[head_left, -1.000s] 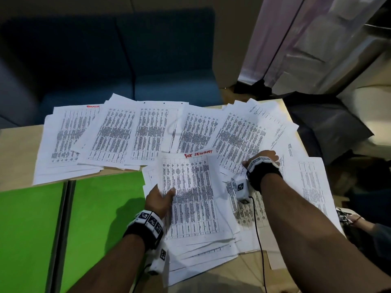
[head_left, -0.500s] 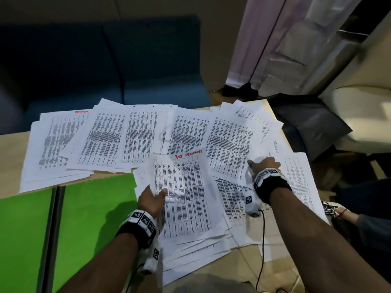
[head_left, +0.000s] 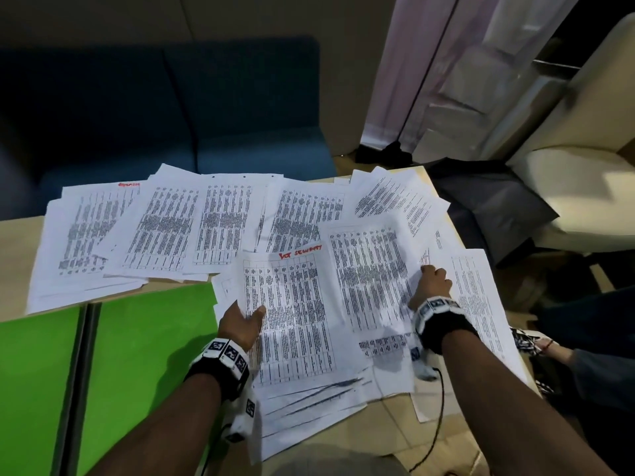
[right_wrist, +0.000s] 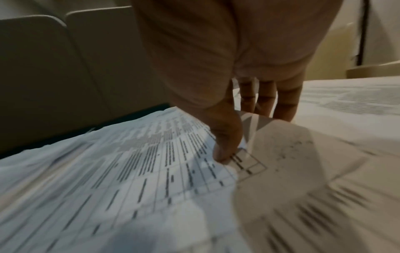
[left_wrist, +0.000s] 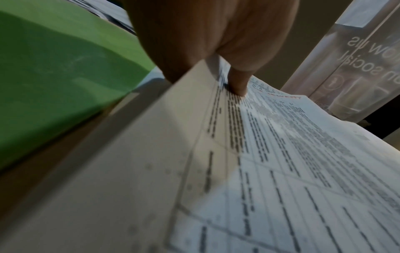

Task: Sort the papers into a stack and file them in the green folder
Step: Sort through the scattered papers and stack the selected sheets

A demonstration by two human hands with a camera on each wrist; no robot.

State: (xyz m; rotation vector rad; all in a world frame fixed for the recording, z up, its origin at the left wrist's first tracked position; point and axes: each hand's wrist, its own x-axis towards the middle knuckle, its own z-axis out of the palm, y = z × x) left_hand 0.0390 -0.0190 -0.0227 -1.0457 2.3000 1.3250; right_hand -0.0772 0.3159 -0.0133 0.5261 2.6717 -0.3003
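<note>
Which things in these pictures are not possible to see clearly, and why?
- Printed text on the papers: too small in the head view, blurred in both wrist views.
- Left hand fingers: under the sheet.
- Green folder: cut off by the left edge.
- Right hand fingertips: behind the lifted sheet.

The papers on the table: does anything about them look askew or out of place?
Yes. The papers lie fanned and overlapping at different angles, not squared. The sheet that the right hand pinches is lifted and curling. Some sheets overhang the table's right and far edges. The green folder lies open, with no paper filed in it.
</note>
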